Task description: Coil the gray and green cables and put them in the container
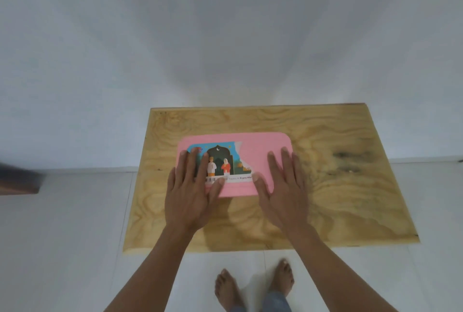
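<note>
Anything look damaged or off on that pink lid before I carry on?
Yes: the printed label on the pink lid is torn, its right edge ragged with part missing. Both hands, left and right, lie flat on the lid. No gray or green cable is in view on the table.

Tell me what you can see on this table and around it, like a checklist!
Surface: light plywood table top, wavy grain, dark smudges at the right.
Job's things: flat pink rounded lid with a torn picture label, lying near the table's middle; whatever is beneath it is hidden.
Clutter: nothing seen.
Grippers: left hand flat, fingers spread, on the lid's labelled side; right hand flat, fingers spread, on the lid's plain side. Neither grips anything.
Cables: nothing seen; no gray or green cable in view.
Surroundings: white wall behind, pale tiled floor, bare feet below the table's near edge, blurred dark object at the left edge.
</note>
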`<state>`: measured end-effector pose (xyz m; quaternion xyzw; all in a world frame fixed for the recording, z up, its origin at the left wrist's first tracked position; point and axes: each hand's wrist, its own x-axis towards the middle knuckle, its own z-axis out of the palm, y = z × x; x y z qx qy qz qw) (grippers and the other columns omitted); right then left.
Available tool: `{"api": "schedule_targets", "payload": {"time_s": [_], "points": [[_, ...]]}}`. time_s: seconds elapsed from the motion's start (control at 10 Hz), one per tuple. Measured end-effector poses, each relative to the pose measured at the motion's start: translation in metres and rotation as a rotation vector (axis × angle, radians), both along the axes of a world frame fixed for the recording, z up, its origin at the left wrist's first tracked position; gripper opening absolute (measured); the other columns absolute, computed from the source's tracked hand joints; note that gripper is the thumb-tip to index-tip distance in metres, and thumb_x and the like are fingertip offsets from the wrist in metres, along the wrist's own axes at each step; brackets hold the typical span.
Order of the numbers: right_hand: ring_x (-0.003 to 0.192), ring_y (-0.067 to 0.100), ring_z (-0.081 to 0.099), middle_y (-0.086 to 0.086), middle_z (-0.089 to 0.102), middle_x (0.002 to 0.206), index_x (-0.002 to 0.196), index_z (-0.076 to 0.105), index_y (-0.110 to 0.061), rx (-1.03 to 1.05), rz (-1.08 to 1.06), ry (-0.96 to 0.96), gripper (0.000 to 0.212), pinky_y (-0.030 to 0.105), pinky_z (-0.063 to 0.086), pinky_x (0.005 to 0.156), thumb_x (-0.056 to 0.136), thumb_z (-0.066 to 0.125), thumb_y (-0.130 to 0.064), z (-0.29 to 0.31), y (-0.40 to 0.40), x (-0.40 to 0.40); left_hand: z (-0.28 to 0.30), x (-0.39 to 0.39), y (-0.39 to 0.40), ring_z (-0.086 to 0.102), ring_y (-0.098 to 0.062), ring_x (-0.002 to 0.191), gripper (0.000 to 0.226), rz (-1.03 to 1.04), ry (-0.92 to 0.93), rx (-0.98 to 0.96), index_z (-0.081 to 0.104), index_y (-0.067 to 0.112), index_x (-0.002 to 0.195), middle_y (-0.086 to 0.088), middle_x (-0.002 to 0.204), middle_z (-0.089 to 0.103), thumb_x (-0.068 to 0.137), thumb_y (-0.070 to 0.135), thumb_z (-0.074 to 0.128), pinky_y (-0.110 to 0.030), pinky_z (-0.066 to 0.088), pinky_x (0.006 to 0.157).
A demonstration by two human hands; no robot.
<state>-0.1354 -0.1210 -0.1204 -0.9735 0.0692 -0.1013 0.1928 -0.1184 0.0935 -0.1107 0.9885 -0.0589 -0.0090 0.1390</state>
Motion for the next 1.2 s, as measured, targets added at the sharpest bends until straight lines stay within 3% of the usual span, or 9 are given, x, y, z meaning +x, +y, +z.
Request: {"api": "schedule_targets", "payload": {"time_s": [0.1, 0.3, 0.5, 0.7, 0.8, 0.9, 1.0, 1.2], "points": [[0.150, 0.029, 0.023, 0.008, 0.033, 0.159, 0.145, 0.048, -0.018, 0.013, -0.016, -0.042, 0.061, 0.042, 0.027, 0.118, 0.095, 0.044, -0.053, -0.003, 0.000, 0.037, -0.003, 0.037, 0.001, 0.019, -0.028, 0.154, 0.071, -0.003, -0.060, 0.004, 0.037, 0.020, 0.153, -0.005, 0.164, 0.030, 0.098, 0.063, 0.026, -0.050, 0.033, 0.115], [0.148, 0.032, 0.026, 0.011, 0.037, 0.157, 0.142, 0.051, -0.016, 0.036, -0.032, -0.098, 0.061, 0.046, 0.030, 0.117, 0.095, 0.042, -0.053, -0.009, -0.005, 0.093, -0.007, 0.094, -0.003, 0.019, -0.030, 0.154, 0.073, -0.026, -0.109, 0.010, 0.037, 0.017, 0.153, -0.007, 0.163, 0.032, 0.097, 0.063, 0.024, -0.047, 0.027, 0.118], [0.152, 0.028, 0.015, 0.007, 0.027, 0.162, 0.148, 0.042, -0.020, 0.016, -0.027, -0.016, 0.062, 0.042, 0.021, 0.120, 0.096, 0.037, -0.055, -0.006, -0.012, 0.128, -0.008, 0.132, -0.011, 0.011, -0.026, 0.156, 0.075, -0.021, -0.079, 0.000, 0.032, 0.020, 0.155, -0.004, 0.166, 0.024, 0.096, 0.066, 0.023, -0.046, 0.023, 0.119], [0.149, 0.033, 0.024, 0.010, 0.034, 0.158, 0.145, 0.046, -0.018, -0.027, -0.029, -0.052, 0.060, 0.046, 0.028, 0.117, 0.096, 0.043, -0.052, -0.010, -0.014, 0.138, -0.007, 0.139, -0.014, 0.015, -0.028, 0.155, 0.074, -0.011, -0.080, 0.003, 0.034, 0.019, 0.154, -0.005, 0.164, 0.028, 0.097, 0.065, 0.024, -0.048, 0.027, 0.118], [0.153, 0.027, 0.010, 0.004, 0.019, 0.164, 0.152, 0.033, -0.024, 0.000, -0.009, 0.072, 0.062, 0.049, 0.022, 0.120, 0.099, 0.035, -0.056, -0.004, -0.015, 0.139, -0.003, 0.139, -0.017, 0.006, -0.026, 0.156, 0.074, -0.004, -0.006, 0.019, 0.026, 0.021, 0.157, -0.002, 0.168, 0.018, 0.098, 0.065, 0.021, -0.056, 0.020, 0.121], [0.153, 0.018, -0.008, -0.006, -0.003, 0.166, 0.156, 0.010, -0.031, 0.069, 0.030, 0.273, 0.065, 0.055, 0.010, 0.121, 0.099, 0.025, -0.060, 0.017, -0.018, 0.137, 0.010, 0.140, -0.021, -0.011, -0.023, 0.156, 0.072, 0.010, 0.132, 0.048, 0.010, 0.023, 0.160, 0.002, 0.170, -0.001, 0.100, 0.062, 0.020, -0.059, 0.004, 0.123], [0.153, 0.016, -0.006, -0.007, -0.003, 0.166, 0.156, 0.009, -0.031, 0.088, 0.047, 0.299, 0.066, 0.055, 0.010, 0.121, 0.099, 0.026, -0.059, 0.037, -0.016, 0.124, 0.025, 0.128, -0.025, -0.007, -0.024, 0.156, 0.070, 0.020, 0.182, 0.034, 0.011, 0.021, 0.159, -0.001, 0.169, 0.003, 0.101, 0.059, 0.022, -0.059, 0.003, 0.123], [0.150, 0.018, 0.018, 0.000, 0.021, 0.163, 0.153, 0.028, -0.026, 0.269, -0.057, 0.259, 0.060, 0.043, 0.026, 0.119, 0.099, 0.042, -0.047, 0.066, -0.010, 0.064, 0.056, 0.062, -0.023, 0.015, -0.026, 0.154, 0.074, 0.092, 0.216, -0.145, 0.022, 0.020, 0.157, -0.006, 0.167, 0.020, 0.098, 0.063, 0.021, -0.054, 0.018, 0.122]]}}
